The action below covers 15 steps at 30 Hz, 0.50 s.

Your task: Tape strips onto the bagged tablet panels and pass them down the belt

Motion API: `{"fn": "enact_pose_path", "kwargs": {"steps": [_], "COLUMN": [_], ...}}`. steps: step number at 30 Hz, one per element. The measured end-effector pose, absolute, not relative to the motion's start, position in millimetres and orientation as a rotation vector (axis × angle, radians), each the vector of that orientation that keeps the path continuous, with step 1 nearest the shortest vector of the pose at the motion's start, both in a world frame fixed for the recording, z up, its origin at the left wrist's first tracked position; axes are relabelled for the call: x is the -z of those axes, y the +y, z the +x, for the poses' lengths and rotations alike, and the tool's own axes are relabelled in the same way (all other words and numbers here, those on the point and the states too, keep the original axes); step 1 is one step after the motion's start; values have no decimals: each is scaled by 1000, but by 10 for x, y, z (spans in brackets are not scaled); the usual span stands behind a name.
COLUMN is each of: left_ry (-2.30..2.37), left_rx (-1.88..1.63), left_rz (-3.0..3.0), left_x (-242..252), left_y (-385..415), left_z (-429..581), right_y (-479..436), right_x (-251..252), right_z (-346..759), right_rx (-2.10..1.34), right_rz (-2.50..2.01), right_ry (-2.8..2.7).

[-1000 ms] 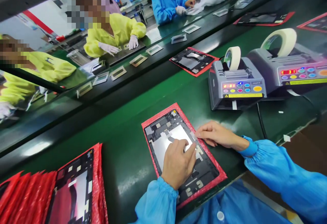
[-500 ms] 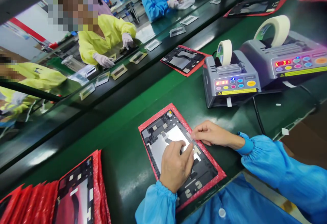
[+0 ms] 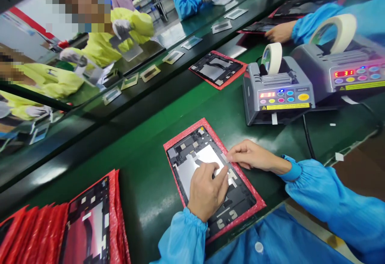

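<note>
- A worker in blue sleeves [image 3: 325, 187] bends over an opened tablet [image 3: 209, 153], which lies at a slant on red wrap [image 3: 258, 204] near the edge of a green surface [image 3: 150, 200].
- The left hand [image 3: 207, 191] rests across the tablet's middle, fingers bent, a gap showing between thumb and forefinger.
- The right hand [image 3: 254, 155] reaches in from the side, its fingertips at the tablet's long edge; whether they are closed on anything cannot be told.
- Two tape dispensers [image 3: 278, 103] stand beyond the right hand, each topped by a roll [image 3: 275, 55] and showing lit red digits.
- Farther back, a second tablet [image 3: 216, 69] lies on red wrap of its own.
- At lower left, red pouches [image 3: 39, 232] lean in a row beside another tablet [image 3: 87, 224].
- A co-worker's hand [image 3: 282, 31] reaches in behind the dispensers; gloved co-workers in yellow [image 3: 102, 47] sit across the line.
</note>
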<state>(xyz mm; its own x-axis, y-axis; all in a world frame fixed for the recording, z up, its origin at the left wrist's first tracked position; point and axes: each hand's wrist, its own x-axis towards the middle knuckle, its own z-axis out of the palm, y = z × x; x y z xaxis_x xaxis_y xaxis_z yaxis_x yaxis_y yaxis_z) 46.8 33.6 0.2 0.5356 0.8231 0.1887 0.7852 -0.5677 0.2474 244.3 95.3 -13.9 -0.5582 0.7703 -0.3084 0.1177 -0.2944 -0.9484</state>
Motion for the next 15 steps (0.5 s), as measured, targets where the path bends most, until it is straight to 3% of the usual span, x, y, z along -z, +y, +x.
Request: {"fn": "enact_pose_path", "kwargs": {"steps": [15], "left_ry": [1438], "left_rx": [-300], "left_rz": [2624], "left_x": [-41], "left_y": [366], "left_z": [543], "right_y": [926], "right_x": [157], "right_z": [2433], "right_rx": [-1840], "right_rz": [-1145], "right_ry": [-1577]}}
